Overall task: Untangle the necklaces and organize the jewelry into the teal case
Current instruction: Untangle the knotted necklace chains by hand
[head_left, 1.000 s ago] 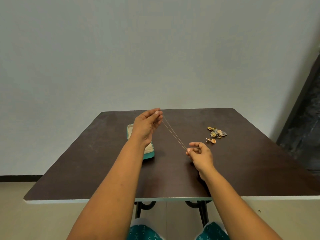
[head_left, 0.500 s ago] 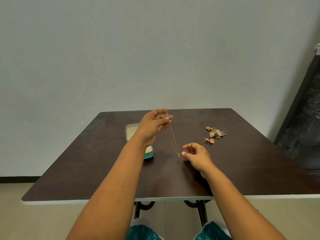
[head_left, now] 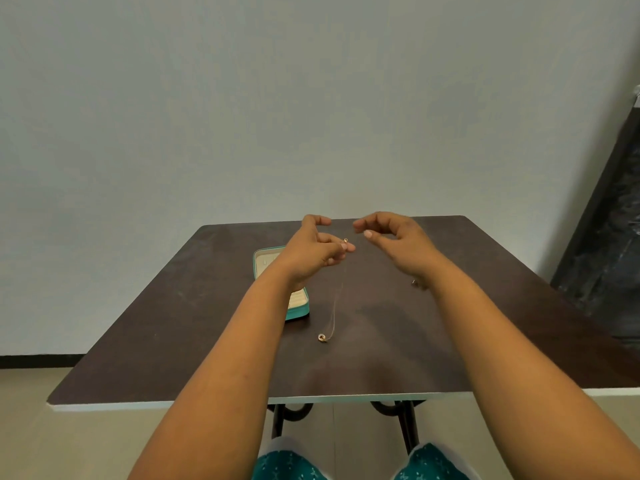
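A thin gold necklace (head_left: 335,299) hangs from my left hand (head_left: 313,251), which pinches its clasp end above the table. Its small ring pendant (head_left: 322,337) rests on the dark tabletop below. My right hand (head_left: 398,240) is raised level with the left one, just to its right, with thumb and fingers apart and nothing visible in them. The open teal case (head_left: 265,263) with a cream lining lies on the table behind my left forearm, which covers its middle. The other jewelry is hidden behind my right wrist except for a tiny piece (head_left: 414,282).
The dark brown table (head_left: 173,341) has a white front edge close to my body. A pale wall stands behind it. A dark slab (head_left: 609,237) leans at the right. My knees in teal fabric show below the table's edge.
My right hand let go of the pendant end and rose beside the left hand. The chain went from taut between both hands to hanging, with the pendant on the table.
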